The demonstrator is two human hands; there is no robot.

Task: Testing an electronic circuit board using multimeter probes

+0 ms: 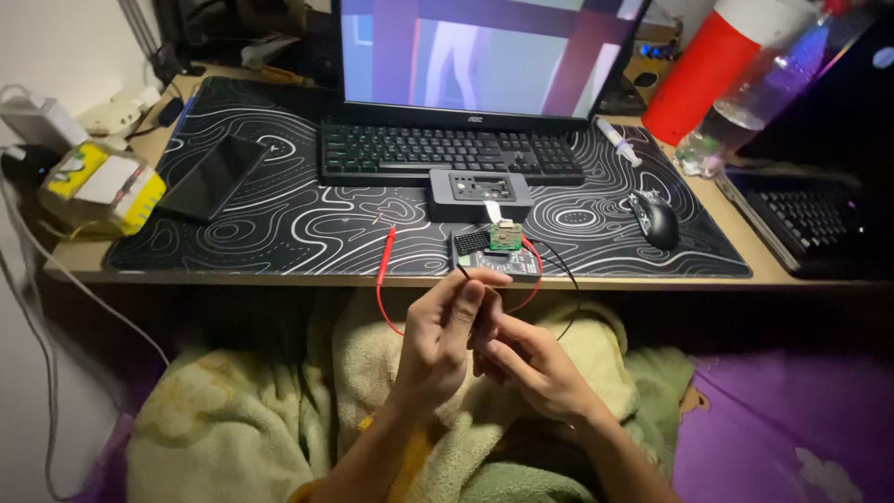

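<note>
Head view, looking down at a desk edge and a lap. Two hands meet at lower centre of the frame. The left hand [445, 328] and the right hand [526, 363] touch each other, fingers curled together around a thin black lead [565, 279]; what exactly the fingertips pinch is too small to tell.

Leads: two. One red lead [385, 270] runs from the mat down toward the left hand, with a second red loop passing right of the hands. The black lead arcs down at the right of the hands.

One dark meter [498, 264] lies at the desk edge, just above the hands. One small green board [506, 238] rests on its top edge, with a white ribbon running up to one grey box [480, 194] just below the keyboard.

One black mat [279, 224] with white contour lines covers the desk. On it: one keyboard [447, 154] at upper centre, one phone [212, 177] at left, one mouse [656, 219] at right, one syringe [618, 142] at upper right. One monitor [484, 51] stands behind the keyboard.

One red-and-white can [712, 65] and one clear bottle [759, 88] stand at upper right. One laptop [810, 214] sits at the right edge. One yellow packet [102, 186] lies at left, off the mat. A yellow-green blanket [242, 419] covers the lap.
</note>
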